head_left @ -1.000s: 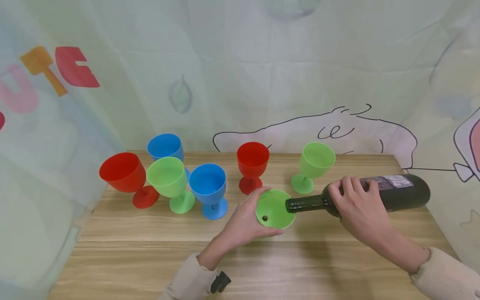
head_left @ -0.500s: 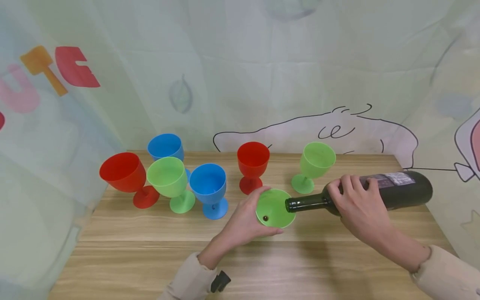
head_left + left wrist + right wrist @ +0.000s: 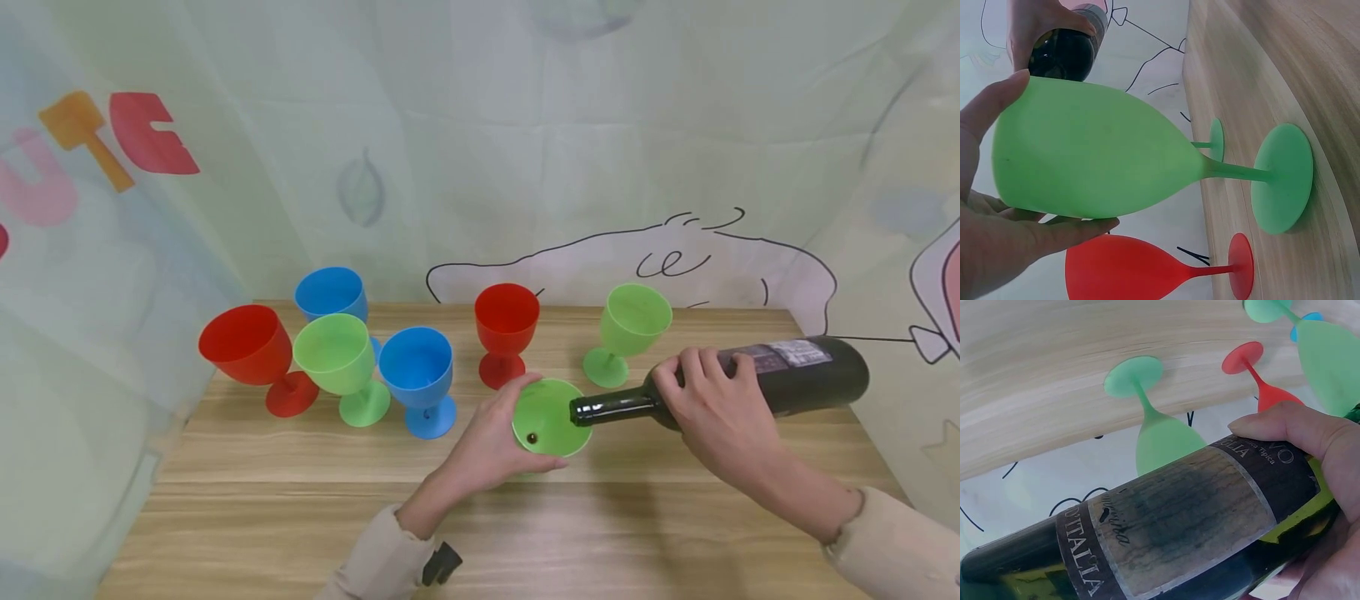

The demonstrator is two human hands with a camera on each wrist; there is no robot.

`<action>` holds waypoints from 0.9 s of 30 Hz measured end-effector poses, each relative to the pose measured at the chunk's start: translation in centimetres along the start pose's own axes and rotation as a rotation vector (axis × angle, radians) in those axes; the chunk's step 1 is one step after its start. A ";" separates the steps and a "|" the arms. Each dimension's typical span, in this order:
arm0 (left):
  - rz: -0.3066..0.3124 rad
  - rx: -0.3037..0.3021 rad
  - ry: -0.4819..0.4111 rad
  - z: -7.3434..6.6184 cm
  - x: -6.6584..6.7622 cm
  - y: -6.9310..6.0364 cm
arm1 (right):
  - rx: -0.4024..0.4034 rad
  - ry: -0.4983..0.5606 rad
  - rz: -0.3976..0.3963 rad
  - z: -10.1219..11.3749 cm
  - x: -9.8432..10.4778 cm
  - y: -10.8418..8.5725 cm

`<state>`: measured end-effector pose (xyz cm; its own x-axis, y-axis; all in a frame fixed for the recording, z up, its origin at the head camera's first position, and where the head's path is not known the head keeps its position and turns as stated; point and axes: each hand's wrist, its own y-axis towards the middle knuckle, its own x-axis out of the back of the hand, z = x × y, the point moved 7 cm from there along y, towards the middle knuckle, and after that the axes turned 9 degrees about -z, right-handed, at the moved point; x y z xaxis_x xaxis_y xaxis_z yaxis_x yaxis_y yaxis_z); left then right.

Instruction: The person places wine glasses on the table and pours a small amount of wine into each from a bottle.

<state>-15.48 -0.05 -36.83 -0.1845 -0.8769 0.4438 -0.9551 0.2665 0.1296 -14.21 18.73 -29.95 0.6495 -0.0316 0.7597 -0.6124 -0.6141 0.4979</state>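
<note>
Red goblets (image 3: 506, 332), blue goblets (image 3: 417, 371) and green goblets (image 3: 632, 323) stand on the wood-grained table (image 3: 300, 500).

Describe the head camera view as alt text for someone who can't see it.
A person's left hand holds a green goblet while the right hand grips a tilted dark bottle, its mouth at the goblet's rim. Two red goblets, two blue goblets and two more green goblets stand on a table.
</note>
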 end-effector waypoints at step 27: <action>0.000 -0.007 0.028 0.2 -0.1 -0.1 | 0.013 -0.026 0.058 0.1 0.0 0.1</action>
<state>-15.45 -0.09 -37.08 -0.1782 -0.8652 0.4687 -0.9533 0.2699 0.1357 -14.21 18.56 -29.92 0.6250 -0.0879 0.7757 -0.6434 -0.6208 0.4480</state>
